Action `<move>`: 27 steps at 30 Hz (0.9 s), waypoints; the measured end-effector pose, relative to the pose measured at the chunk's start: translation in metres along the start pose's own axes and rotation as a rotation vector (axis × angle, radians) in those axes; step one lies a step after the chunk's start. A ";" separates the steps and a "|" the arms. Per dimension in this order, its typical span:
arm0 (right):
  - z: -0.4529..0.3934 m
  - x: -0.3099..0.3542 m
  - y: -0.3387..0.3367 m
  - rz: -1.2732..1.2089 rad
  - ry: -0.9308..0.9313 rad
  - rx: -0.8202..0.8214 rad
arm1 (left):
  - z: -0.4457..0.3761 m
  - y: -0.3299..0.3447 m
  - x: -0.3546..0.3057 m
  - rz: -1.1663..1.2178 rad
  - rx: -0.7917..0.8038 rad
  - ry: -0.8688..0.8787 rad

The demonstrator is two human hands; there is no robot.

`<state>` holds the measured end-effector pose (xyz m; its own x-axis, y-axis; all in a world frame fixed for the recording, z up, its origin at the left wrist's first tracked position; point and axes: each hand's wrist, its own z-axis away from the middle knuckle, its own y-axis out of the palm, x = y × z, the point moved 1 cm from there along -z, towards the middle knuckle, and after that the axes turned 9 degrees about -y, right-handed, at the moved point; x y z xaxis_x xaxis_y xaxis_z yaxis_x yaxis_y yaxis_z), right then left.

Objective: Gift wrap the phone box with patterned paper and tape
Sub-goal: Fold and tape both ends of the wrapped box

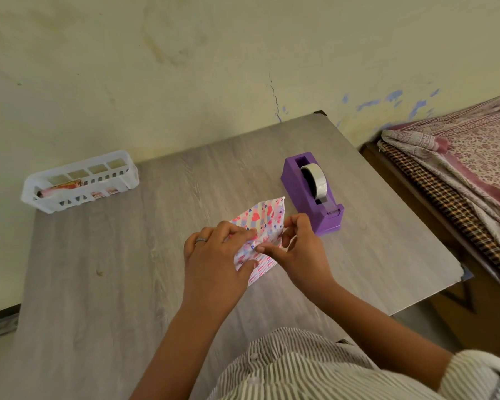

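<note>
The phone box (260,223) lies in the middle of the grey table (113,255), covered in white paper printed with pink and purple hearts. The box itself is hidden under the paper. My left hand (214,255), with a ring on one finger, presses down on the near left part of the wrapped box. My right hand (297,249) pinches a fold of the paper at the right side, thumb and fingers closed on it. A purple tape dispenser (312,194) with a roll of clear tape stands just right of the box, beyond my right hand.
A white slotted plastic basket (78,183) with rolled patterned paper inside sits at the table's far left edge, against the wall. A bed with folded patterned blankets (459,168) stands close to the table's right side. My striped shirt fills the bottom of the view.
</note>
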<state>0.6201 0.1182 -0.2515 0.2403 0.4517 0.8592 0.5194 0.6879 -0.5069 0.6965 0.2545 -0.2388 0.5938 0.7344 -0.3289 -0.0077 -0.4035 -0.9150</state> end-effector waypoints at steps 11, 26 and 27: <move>-0.029 -0.021 -0.014 0.021 0.020 0.183 | -0.002 0.003 0.008 0.168 -0.042 0.015; -0.012 -0.023 -0.015 -0.114 -0.205 0.248 | 0.012 0.009 0.021 0.942 0.083 -0.657; -0.003 -0.024 -0.011 -0.104 -0.239 0.188 | 0.011 0.009 0.019 0.961 0.118 -0.626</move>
<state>0.6113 0.0976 -0.2664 -0.0177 0.4787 0.8778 0.3649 0.8205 -0.4401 0.6992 0.2712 -0.2555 -0.2012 0.3072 -0.9301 -0.3350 -0.9139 -0.2294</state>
